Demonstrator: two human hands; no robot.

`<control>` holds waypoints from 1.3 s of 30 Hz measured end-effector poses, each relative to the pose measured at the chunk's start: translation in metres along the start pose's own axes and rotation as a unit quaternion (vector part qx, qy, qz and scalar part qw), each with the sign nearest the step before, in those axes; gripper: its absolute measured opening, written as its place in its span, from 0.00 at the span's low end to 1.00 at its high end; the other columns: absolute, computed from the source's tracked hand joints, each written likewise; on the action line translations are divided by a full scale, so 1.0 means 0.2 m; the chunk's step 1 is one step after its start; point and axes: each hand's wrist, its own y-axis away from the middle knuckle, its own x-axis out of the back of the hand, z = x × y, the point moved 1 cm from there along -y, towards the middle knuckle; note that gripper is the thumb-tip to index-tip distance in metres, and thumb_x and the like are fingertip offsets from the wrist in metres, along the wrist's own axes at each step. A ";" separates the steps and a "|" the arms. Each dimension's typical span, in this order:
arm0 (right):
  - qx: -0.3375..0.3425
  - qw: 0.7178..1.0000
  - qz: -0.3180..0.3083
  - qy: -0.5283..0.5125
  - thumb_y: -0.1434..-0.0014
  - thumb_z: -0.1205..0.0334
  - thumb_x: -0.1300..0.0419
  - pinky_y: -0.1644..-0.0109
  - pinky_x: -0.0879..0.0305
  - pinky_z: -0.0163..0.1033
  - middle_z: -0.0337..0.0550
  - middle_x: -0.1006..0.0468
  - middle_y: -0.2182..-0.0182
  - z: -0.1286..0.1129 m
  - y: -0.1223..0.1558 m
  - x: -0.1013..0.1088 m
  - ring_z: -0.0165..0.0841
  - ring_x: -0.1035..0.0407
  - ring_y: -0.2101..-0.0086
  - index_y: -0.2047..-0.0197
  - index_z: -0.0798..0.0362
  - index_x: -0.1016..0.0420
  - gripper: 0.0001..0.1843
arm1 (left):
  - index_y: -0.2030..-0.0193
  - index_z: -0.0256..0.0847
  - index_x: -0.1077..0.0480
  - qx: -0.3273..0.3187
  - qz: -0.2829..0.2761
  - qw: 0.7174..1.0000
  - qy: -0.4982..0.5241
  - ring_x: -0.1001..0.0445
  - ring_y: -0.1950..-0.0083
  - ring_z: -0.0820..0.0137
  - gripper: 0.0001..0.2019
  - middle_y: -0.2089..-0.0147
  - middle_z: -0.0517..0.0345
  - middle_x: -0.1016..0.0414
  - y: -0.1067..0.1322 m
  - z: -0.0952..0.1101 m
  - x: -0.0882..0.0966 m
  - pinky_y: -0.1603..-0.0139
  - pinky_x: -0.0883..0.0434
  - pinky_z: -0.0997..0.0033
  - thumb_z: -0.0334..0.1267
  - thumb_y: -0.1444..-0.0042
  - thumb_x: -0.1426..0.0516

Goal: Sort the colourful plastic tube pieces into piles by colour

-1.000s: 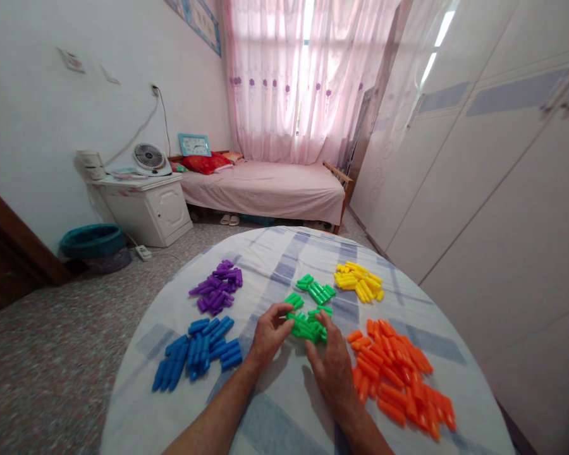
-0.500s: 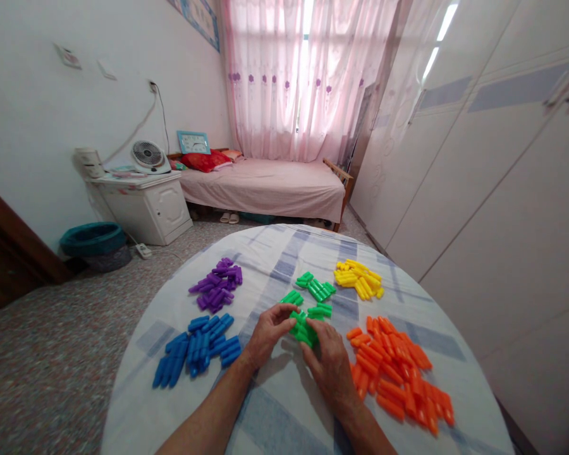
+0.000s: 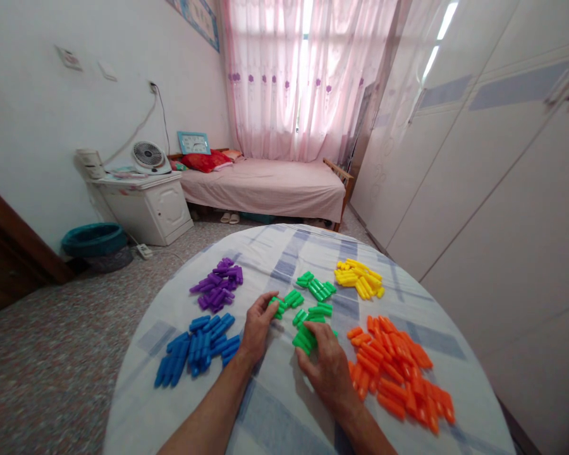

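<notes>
My left hand (image 3: 258,325) pinches a small row of green plastic pieces (image 3: 278,308), short and rounded like pen caps, at the table's middle. Just to its right lies another green row (image 3: 293,299). My right hand (image 3: 326,354) is curled over a nearer green cluster (image 3: 304,340), its thumb and fingertips against the sides; the palm hides part of it. More green pieces (image 3: 320,309) lie just beyond those fingers. Farther back sits a further green group (image 3: 318,289).
Around the hands on the cloth-covered round table (image 3: 275,411) lie piles of similar pieces: purple (image 3: 218,284), blue (image 3: 199,346), yellow (image 3: 359,278) and orange (image 3: 398,370). The orange pile is close to my right hand. Beyond the table stands a bed (image 3: 270,183).
My left hand has moved left, away from my right hand, with a row of green pieces in its fingers. My right hand has stayed at the near green cluster.
</notes>
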 end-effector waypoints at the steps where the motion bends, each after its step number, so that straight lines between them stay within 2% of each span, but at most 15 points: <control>1: 0.009 1.000 -0.013 -0.003 0.47 0.67 0.42 0.49 0.35 0.45 0.47 0.30 0.54 -0.01 0.01 0.00 0.37 0.34 0.53 0.48 0.51 0.38 0.22 | 0.51 0.38 0.31 -0.012 0.018 1.000 -0.012 0.26 0.61 0.71 0.19 0.58 0.54 0.24 -0.01 0.00 0.02 0.60 0.29 0.72 0.44 0.48 0.42; 3: 0.036 0.998 -0.050 -0.016 0.48 0.67 0.41 0.46 0.37 0.45 0.46 0.30 0.52 -0.03 0.02 0.01 0.38 0.36 0.51 0.46 0.49 0.39 0.25 | 0.52 0.38 0.31 -0.035 0.019 0.998 -0.047 0.26 0.60 0.71 0.18 0.58 0.55 0.24 -0.02 0.00 0.03 0.59 0.30 0.73 0.42 0.49 0.42; 5: 0.061 0.993 -0.094 -0.028 0.49 0.66 0.40 0.46 0.38 0.44 0.45 0.30 0.52 -0.06 0.04 0.02 0.38 0.36 0.50 0.46 0.48 0.38 0.26 | 0.53 0.38 0.31 -0.054 -0.003 0.995 -0.084 0.27 0.59 0.70 0.16 0.58 0.56 0.25 -0.01 -0.01 0.02 0.58 0.30 0.72 0.40 0.49 0.42; 10: 0.094 0.974 -0.202 -0.043 0.51 0.62 0.37 0.51 0.36 0.42 0.42 0.28 0.56 -0.14 0.05 0.03 0.37 0.34 0.56 0.50 0.48 0.33 0.23 | 0.55 0.39 0.29 -0.083 -0.026 0.985 -0.149 0.27 0.57 0.69 0.13 0.59 0.56 0.24 0.01 -0.04 -0.02 0.54 0.31 0.71 0.37 0.48 0.43; 15: 0.092 0.963 -0.248 -0.053 0.50 0.60 0.36 0.53 0.36 0.41 0.42 0.28 0.58 -0.17 0.06 0.04 0.36 0.34 0.58 0.51 0.48 0.32 0.22 | 0.55 0.39 0.29 -0.083 -0.019 0.980 -0.183 0.27 0.60 0.69 0.13 0.60 0.57 0.24 0.00 -0.04 -0.02 0.57 0.31 0.72 0.38 0.48 0.44; 18: 0.083 0.970 -0.222 -0.056 0.49 0.62 0.36 0.52 0.36 0.41 0.42 0.28 0.57 -0.15 0.06 0.02 0.37 0.34 0.57 0.50 0.47 0.33 0.22 | 0.55 0.39 0.29 -0.077 -0.023 0.977 -0.198 0.28 0.62 0.70 0.13 0.61 0.57 0.24 0.00 -0.03 -0.02 0.59 0.31 0.72 0.38 0.47 0.44; 23: 0.076 0.990 -0.113 -0.037 0.46 0.65 0.40 0.46 0.40 0.44 0.46 0.29 0.52 -0.07 0.05 0.02 0.38 0.36 0.51 0.47 0.50 0.37 0.23 | 0.56 0.39 0.28 -0.082 -0.020 0.975 -0.208 0.28 0.61 0.70 0.12 0.60 0.57 0.24 0.01 -0.02 -0.02 0.58 0.32 0.72 0.38 0.46 0.46; 25: 0.077 0.988 -0.127 -0.037 0.47 0.64 0.39 0.48 0.39 0.44 0.45 0.29 0.52 -0.07 0.04 0.04 0.38 0.35 0.52 0.48 0.49 0.36 0.23 | 0.56 0.39 0.28 -0.081 -0.021 0.974 -0.212 0.28 0.62 0.70 0.12 0.61 0.57 0.24 0.01 -0.02 -0.02 0.58 0.32 0.72 0.39 0.46 0.46; 28: 0.082 0.976 -0.193 -0.052 0.48 0.61 0.36 0.51 0.37 0.42 0.42 0.27 0.56 -0.09 0.04 0.06 0.37 0.33 0.56 0.51 0.48 0.33 0.21 | 0.56 0.39 0.29 -0.076 -0.023 0.974 -0.214 0.28 0.63 0.70 0.13 0.61 0.57 0.24 0.01 -0.02 -0.02 0.60 0.32 0.72 0.40 0.46 0.46; 30: 0.080 0.975 -0.201 -0.058 0.46 0.59 0.38 0.52 0.36 0.42 0.42 0.27 0.56 -0.10 0.04 0.06 0.36 0.33 0.56 0.51 0.47 0.33 0.18 | 0.55 0.39 0.29 -0.074 -0.023 0.973 -0.216 0.28 0.64 0.70 0.13 0.62 0.57 0.24 0.01 -0.03 -0.02 0.61 0.32 0.72 0.41 0.45 0.46; 35: 0.058 0.995 -0.080 0.008 0.39 0.66 0.48 0.46 0.40 0.44 0.45 0.29 0.53 -0.02 0.03 0.03 0.36 0.36 0.50 0.48 0.49 0.36 0.16 | 0.56 0.39 0.28 -0.082 -0.021 0.971 -0.226 0.27 0.63 0.70 0.14 0.61 0.57 0.24 0.00 -0.05 -0.02 0.60 0.32 0.72 0.42 0.45 0.46; 39: 0.027 0.995 -0.021 0.094 0.40 0.66 0.48 0.44 0.42 0.47 0.49 0.31 0.50 0.09 -0.04 0.06 0.38 0.39 0.49 0.47 0.52 0.35 0.17 | 0.56 0.39 0.27 -0.075 -0.023 0.969 -0.235 0.27 0.63 0.70 0.13 0.62 0.57 0.24 -0.01 -0.06 -0.02 0.60 0.32 0.72 0.41 0.45 0.46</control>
